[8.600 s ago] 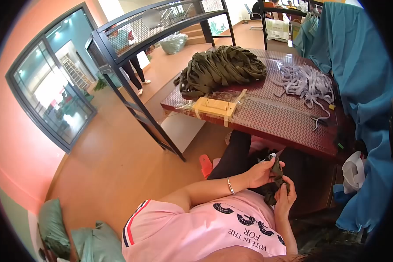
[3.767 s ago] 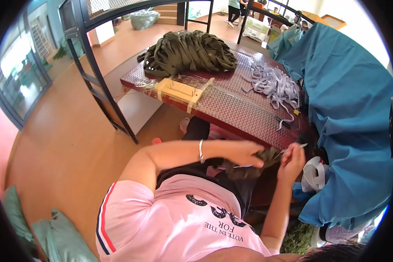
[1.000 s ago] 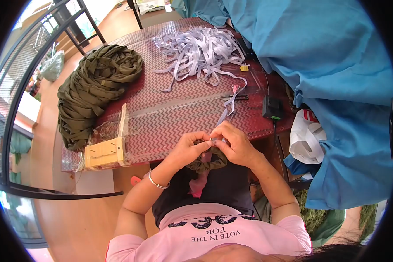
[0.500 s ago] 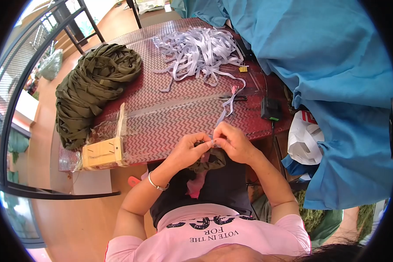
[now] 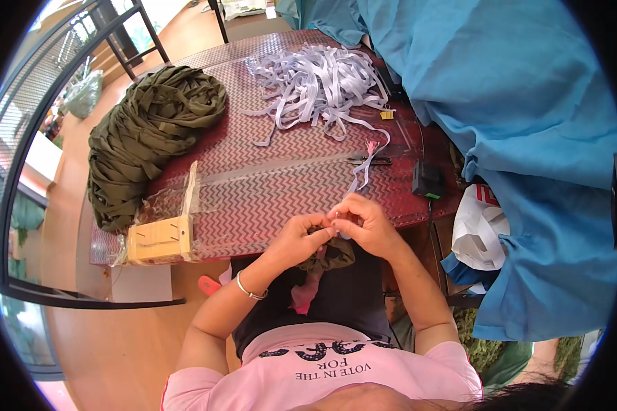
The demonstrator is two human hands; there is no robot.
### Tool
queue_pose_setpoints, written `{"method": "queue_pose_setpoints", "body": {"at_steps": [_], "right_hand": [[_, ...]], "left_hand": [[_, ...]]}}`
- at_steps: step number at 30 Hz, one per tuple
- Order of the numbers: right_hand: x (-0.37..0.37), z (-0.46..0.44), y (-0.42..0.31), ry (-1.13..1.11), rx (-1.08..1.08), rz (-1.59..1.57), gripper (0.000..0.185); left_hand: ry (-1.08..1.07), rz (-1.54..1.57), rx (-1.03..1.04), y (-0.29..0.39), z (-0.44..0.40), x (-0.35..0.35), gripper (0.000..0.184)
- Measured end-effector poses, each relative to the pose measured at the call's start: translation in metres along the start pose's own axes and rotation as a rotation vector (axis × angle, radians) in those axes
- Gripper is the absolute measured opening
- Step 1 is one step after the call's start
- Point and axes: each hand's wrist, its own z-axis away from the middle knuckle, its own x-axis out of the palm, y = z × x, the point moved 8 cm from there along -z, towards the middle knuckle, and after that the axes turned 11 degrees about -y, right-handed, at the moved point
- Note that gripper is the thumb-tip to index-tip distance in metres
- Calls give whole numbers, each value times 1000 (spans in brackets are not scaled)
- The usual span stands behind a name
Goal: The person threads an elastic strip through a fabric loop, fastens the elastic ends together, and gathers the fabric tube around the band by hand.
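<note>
My left hand (image 5: 299, 241), with a bangle at its wrist, is closed with its fingertips pinching a bunched olive-green fabric strip (image 5: 337, 255) above my lap. Right beside it, my right hand (image 5: 365, 225) pinches the end of a white elastic band (image 5: 354, 181) and nearly touches the left fingertips. A tiny shiny piece shows at the right fingertips, too small to name. From my hands the band runs over the table edge to a large white heap of elastic (image 5: 322, 85). A pink cloth piece (image 5: 306, 293) hangs below the green fabric.
A big olive fabric coil (image 5: 151, 140) lies on the table's left, behind a wooden block with nails (image 5: 159, 240). Dark scissors (image 5: 373, 161) and a black box (image 5: 428, 179) lie at the right. Blue cloth (image 5: 514, 89) drapes along the right side, above a white bag (image 5: 480, 229).
My hands have shifted slightly, and the right fingertips have lifted a little, with the small shiny piece now showing. The view has moved slightly.
</note>
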Motion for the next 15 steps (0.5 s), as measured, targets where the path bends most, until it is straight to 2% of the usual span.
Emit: {"method": "queue_pose_setpoints", "body": {"at_steps": [1, 4, 7, 10, 13, 15], "right_hand": [[-3, 2, 1, 28, -13, -17, 7], [-14, 7, 7, 160, -112, -63, 5], [-16, 6, 11, 178, -125, -225, 5], [-17, 6, 17, 184, -122, -337, 6], [-18, 4, 12, 215, -81, -346, 8], [-21, 5, 8, 321, -21, -167, 8]], "left_hand": [[-8, -29, 3, 0, -2, 1, 14], [-10, 157, 86, 2, -5, 3, 16], [-11, 154, 55, 11, -5, 5, 17], [-85, 338, 7, 5, -9, 10, 18], [-140, 544, -17, -5, -12, 13, 19], [-99, 526, 13, -7, -14, 11, 19]]}}
